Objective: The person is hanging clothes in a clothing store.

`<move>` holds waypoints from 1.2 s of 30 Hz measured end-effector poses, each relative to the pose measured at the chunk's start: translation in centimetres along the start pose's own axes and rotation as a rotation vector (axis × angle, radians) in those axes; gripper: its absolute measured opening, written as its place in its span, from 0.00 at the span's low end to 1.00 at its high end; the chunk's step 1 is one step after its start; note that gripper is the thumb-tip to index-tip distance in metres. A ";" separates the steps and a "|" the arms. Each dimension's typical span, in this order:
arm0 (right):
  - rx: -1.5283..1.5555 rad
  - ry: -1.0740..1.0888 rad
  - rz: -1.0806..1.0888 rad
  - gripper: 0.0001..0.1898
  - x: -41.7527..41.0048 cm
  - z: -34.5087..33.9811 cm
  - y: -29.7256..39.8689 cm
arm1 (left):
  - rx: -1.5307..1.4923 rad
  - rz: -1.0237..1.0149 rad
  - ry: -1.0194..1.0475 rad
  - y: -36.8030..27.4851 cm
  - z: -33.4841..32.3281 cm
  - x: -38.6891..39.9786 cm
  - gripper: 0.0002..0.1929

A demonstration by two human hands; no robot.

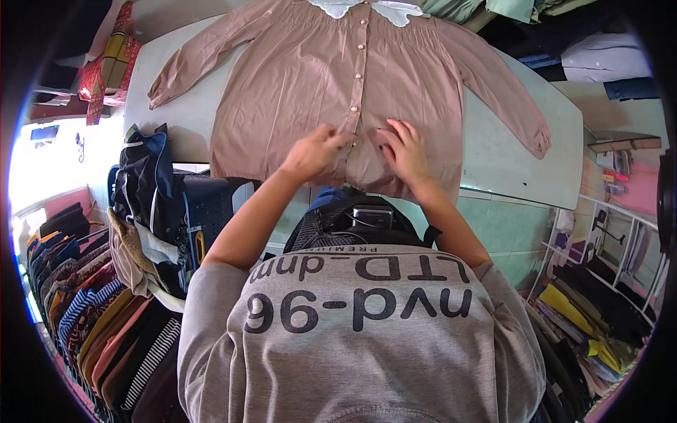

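A brown-pink long-sleeved blouse [296, 90] lies spread face up on a pale table [518, 174], its lower edge hanging past the near side. It has a white scalloped collar [396, 13] at the top and a row of round buttons down the front. My left hand [317, 150] is at the button placket near the hem, its fingers beside a low button [353, 144]; whether they pinch anything I cannot tell. My right hand [406, 150] rests on the blouse to the right of the placket, fingers bent and somewhat apart.
A blue plastic basket [209, 211] heaped with clothes [151, 185] stands left of me by the table. Hanging garments [106, 338] fill the lower left. Folded clothes [605, 58] lie at the upper right; a white metal rack [613, 206] and more clothes [571, 306] are at the right.
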State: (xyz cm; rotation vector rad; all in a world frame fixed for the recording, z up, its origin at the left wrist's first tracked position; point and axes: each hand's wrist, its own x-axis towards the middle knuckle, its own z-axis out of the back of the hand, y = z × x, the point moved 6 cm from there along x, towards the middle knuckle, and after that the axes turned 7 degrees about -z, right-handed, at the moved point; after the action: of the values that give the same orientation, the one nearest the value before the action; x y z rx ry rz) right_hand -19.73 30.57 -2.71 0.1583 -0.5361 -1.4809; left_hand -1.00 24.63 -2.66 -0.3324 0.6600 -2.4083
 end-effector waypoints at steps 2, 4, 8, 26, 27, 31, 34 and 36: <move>-0.002 0.064 0.008 0.19 -0.7 -1.1 0.1 | 0.077 -0.073 -0.013 -1.6 -1.5 1.0 0.15; 0.003 0.054 0.032 0.19 -0.9 -0.9 0.1 | 0.273 -0.013 0.005 -1.7 -2.2 1.7 0.12; 0.000 0.019 0.063 0.20 -1.1 -0.7 0.2 | 0.279 0.148 0.017 -0.8 -2.4 1.7 0.10; 0.091 -0.014 0.063 0.17 -0.9 -0.5 0.0 | -0.312 0.348 -0.040 -0.2 -1.4 -1.7 0.10; 0.087 -0.016 0.062 0.17 -1.0 -0.6 0.0 | -0.339 0.357 -0.087 -0.7 -1.0 -0.5 0.11; 0.155 -0.013 0.017 0.13 -0.8 -0.9 0.3 | -0.042 0.384 -0.096 -1.7 -2.0 1.5 0.14; 0.181 0.020 -0.036 0.11 -0.7 -1.1 0.4 | -0.042 0.374 -0.104 -0.3 -3.4 1.3 0.14; 0.197 0.027 -0.073 0.11 -0.5 -1.4 0.7 | -0.094 0.369 -0.113 0.8 -3.6 1.0 0.13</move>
State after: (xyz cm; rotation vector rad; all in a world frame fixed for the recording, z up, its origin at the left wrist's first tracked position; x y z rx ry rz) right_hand -18.53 30.85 -3.77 0.3555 -0.6603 -1.4932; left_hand -2.76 24.78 -6.03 -0.3489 0.7159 -1.9987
